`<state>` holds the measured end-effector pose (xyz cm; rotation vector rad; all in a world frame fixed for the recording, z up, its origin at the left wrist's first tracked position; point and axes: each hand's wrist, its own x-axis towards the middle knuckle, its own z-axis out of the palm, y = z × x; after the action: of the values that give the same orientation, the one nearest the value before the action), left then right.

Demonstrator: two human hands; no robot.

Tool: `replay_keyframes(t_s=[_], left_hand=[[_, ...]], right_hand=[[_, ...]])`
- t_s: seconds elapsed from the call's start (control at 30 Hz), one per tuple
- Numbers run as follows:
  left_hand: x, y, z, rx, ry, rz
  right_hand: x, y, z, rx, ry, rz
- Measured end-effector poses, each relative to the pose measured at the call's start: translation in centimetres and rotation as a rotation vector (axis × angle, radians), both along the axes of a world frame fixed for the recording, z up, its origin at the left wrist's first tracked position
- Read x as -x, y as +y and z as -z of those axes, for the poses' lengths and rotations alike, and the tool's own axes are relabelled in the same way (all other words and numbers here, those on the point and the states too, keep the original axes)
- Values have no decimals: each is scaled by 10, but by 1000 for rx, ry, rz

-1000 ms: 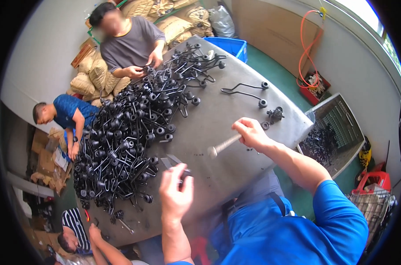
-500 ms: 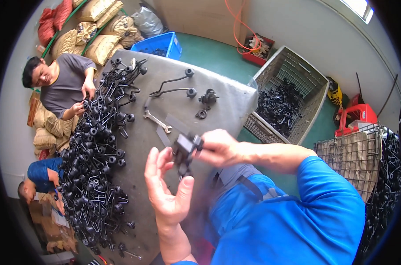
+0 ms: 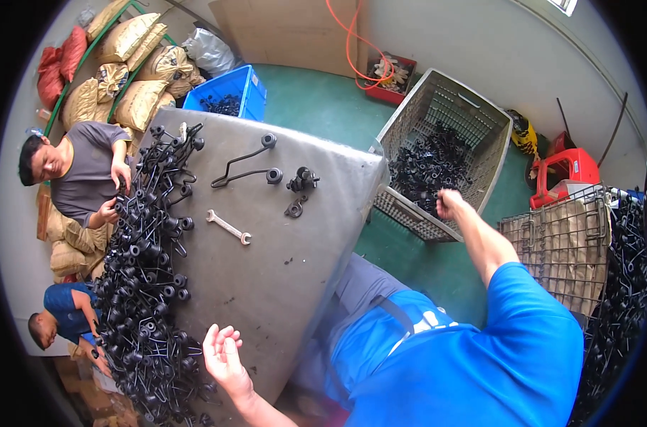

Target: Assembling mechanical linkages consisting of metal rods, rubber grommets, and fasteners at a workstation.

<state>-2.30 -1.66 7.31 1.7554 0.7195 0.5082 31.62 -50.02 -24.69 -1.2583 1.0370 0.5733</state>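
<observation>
Grey crate (image 3: 410, 211) beneath curled right hand (image 3: 449, 203), contents unclear; left hand (image 3: 225, 359) loosely spread over table (image 3: 266, 299).

Wrench (image 3: 228, 228) lies on table (image 3: 266, 306), right of parts heap (image 3: 149, 285).

A wrench (image 3: 229, 228), heaped black parts (image 3: 143, 281) and a crate (image 3: 493, 148) show a workshop.

One wrench (image 3: 229, 227), one grey crate (image 3: 410, 213)
</observation>
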Motion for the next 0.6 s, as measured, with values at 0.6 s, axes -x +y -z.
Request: replay_keyframes(t_s=[0.6], left_hand=[[-2,-5,4,23,-35,16]], right_hand=[[-60,38,-6,705,-620,-411]])
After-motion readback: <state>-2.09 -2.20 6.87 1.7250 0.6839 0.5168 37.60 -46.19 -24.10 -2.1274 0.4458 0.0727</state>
